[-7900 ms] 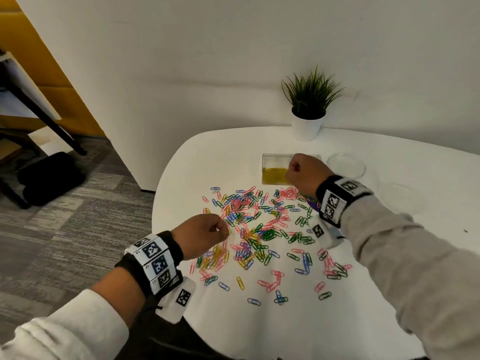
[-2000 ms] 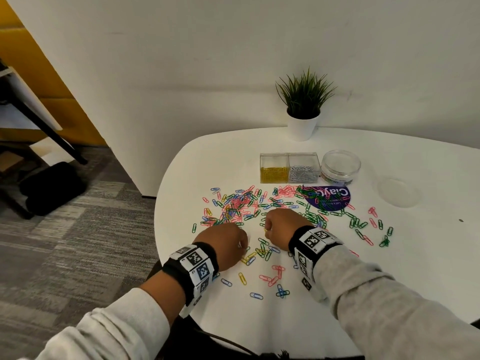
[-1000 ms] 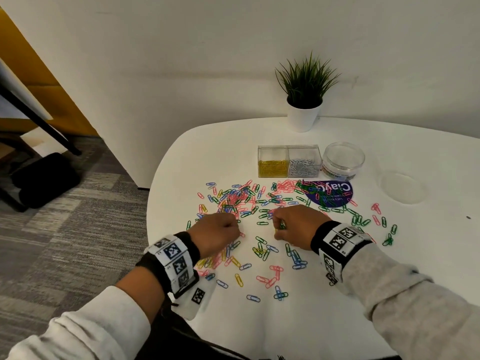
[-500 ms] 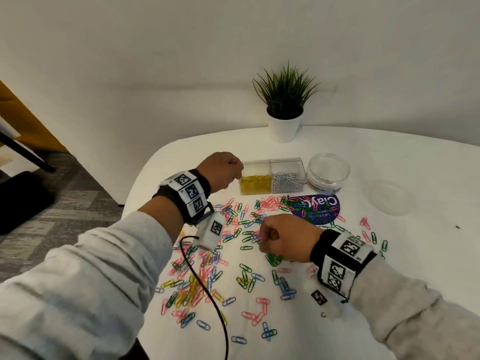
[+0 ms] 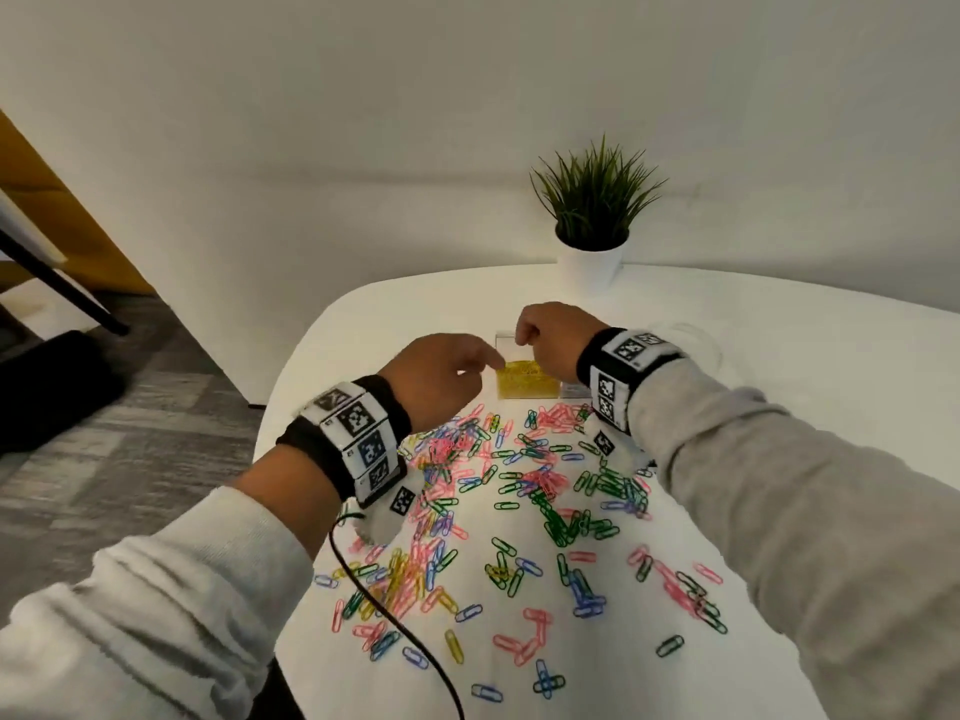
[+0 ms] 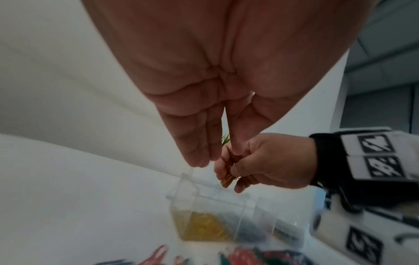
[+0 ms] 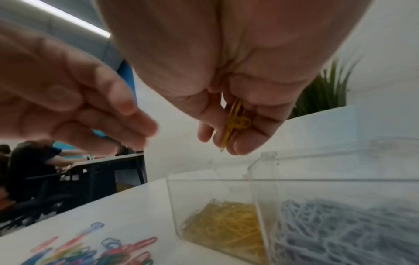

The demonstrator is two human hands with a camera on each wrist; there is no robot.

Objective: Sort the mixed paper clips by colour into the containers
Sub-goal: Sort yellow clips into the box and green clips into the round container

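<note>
Clear glossy plastic containers (image 7: 294,206)

Right hand (image 5: 548,341) now hovering over yellow compartment (image 5: 524,384), pinching yellow clips (image 7: 235,122) | left hand (image 5: 441,379) drawing back

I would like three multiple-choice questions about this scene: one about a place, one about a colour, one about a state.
1. Where is the right hand?
A. above the clear divided box
B. on the floor
C. behind the potted plant

2. What colour are the clips in the right hand?
A. blue
B. yellow
C. pink

3. How is the left hand?
A. flat on the table
B. gripping the plant pot
C. raised beside the box, with no clip visible in it

Key: 1 A, the wrist view shows the box below the fingers. 2 B, yellow wire shows between the fingers. 3 C, both wrist views show its fingers bare.
</note>
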